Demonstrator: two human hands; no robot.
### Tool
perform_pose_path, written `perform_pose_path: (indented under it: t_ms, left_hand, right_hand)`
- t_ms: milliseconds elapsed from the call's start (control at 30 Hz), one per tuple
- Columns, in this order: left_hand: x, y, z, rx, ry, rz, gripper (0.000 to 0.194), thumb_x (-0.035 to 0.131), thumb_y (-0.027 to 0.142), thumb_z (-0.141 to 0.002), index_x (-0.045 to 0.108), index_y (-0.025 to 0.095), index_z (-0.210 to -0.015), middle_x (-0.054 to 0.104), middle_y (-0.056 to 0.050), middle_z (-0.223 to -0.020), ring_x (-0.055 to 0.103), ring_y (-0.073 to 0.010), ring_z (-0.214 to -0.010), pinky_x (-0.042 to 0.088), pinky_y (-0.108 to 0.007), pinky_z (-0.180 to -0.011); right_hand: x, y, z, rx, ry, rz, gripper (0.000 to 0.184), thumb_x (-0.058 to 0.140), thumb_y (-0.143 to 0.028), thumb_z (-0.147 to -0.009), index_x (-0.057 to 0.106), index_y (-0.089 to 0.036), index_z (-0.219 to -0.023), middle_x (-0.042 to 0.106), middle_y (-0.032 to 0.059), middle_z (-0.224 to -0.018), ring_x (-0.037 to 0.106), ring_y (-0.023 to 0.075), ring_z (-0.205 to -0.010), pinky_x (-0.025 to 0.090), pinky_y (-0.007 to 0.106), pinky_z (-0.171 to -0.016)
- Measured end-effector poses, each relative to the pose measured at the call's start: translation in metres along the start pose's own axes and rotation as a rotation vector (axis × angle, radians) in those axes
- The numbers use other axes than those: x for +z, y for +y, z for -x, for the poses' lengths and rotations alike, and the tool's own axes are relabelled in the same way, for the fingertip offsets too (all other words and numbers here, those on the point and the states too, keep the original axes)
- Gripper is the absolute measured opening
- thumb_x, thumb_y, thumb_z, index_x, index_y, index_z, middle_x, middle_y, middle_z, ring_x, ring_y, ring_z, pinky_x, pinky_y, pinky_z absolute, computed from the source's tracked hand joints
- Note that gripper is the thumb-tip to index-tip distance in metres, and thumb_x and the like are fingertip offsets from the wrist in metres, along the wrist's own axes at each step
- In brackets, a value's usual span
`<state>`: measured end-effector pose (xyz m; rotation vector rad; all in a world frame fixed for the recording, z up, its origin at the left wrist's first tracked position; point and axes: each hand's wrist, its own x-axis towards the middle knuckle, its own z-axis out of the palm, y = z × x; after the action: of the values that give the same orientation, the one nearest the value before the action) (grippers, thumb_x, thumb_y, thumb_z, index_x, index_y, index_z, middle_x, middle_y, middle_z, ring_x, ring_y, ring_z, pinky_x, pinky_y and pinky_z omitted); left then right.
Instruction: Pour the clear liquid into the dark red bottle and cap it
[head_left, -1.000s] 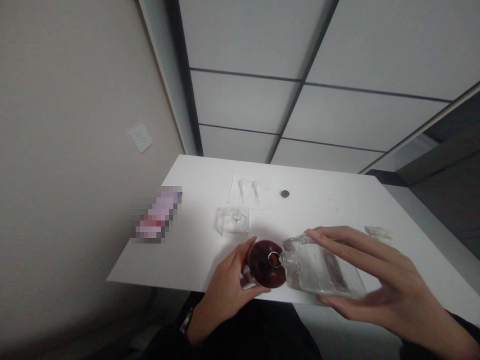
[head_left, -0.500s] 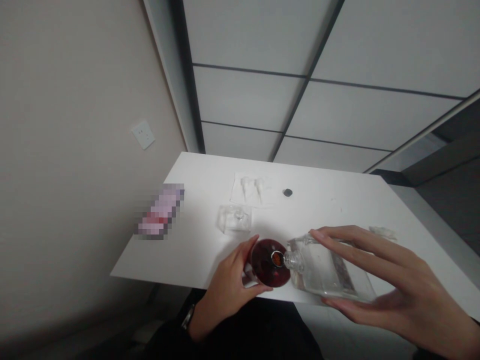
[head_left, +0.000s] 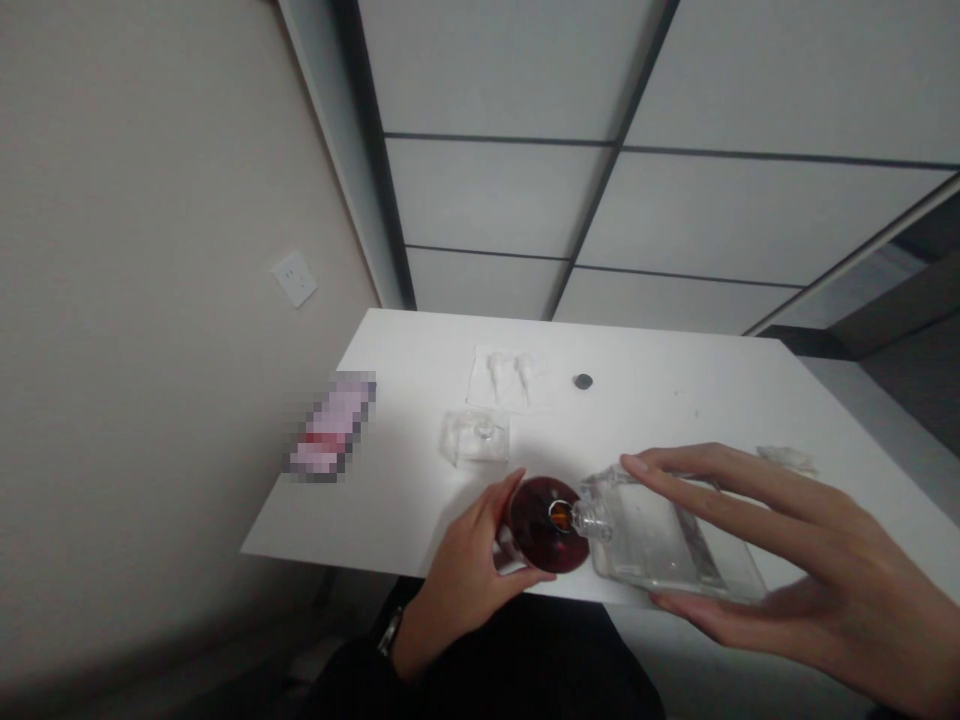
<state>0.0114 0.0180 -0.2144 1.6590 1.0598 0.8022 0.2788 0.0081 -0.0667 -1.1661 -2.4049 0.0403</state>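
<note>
My left hand (head_left: 469, 560) is wrapped round a dark amber bottle (head_left: 534, 535) at the table's front edge, its round mouth facing up. In my right hand (head_left: 810, 560) is a clear square bottle (head_left: 652, 540), tipped so that its threaded neck lies at the amber bottle's mouth. Whether the two necks touch, and whether liquid is flowing, I cannot make out. Behind them a second clear square bottle (head_left: 478, 440) stands uncapped on the table.
Two white pump heads (head_left: 510, 378) lie on a tissue (head_left: 480, 385) on the white table (head_left: 352, 530). A small dark cap (head_left: 583, 381) is right of them. A crumpled clear piece (head_left: 786, 459) lies far right, a pixelated pink object (head_left: 334, 425) at left.
The view has shifted slightly, so everything sits a little differently in it. Both hands keep their holds, and the clear bottle stays tipped at the amber bottle's mouth.
</note>
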Motion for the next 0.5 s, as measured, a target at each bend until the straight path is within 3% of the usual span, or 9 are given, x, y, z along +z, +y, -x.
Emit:
perform_pose_path:
  t_ms: [300, 500]
  left_hand:
    - [-0.0016, -0.003, -0.0011, 0.029, -0.019, -0.018, 0.097, 0.095, 0.032, -0.077, 0.044, 0.034, -0.159, 0.057, -0.011, -0.161, 0.058, -0.0351, -0.146, 0.045, -0.061, -0.123]
    - [0.0006, -0.0035, 0.0007, -0.007, 0.003, 0.0, 0.091, 0.093, 0.034, -0.08, 0.046, 0.033, -0.158, 0.058, -0.011, -0.16, 0.059, -0.0351, -0.145, 0.051, -0.06, -0.119]
  right_hand:
    - [-0.0017, -0.0011, -0.002, -0.004, -0.01, 0.005, 0.054, 0.065, -0.05, -0.102, 0.056, -0.028, -0.151, 0.074, 0.0098, -0.13, 0.079, 0.0236, -0.107, 0.07, 0.032, -0.086]
    - [-0.0039, -0.0026, -0.0047, 0.002, -0.009, -0.011, 0.051, 0.063, -0.049, -0.104, 0.056, -0.029, -0.151, 0.075, 0.0095, -0.128, 0.079, 0.0235, -0.105, 0.07, 0.031, -0.083]
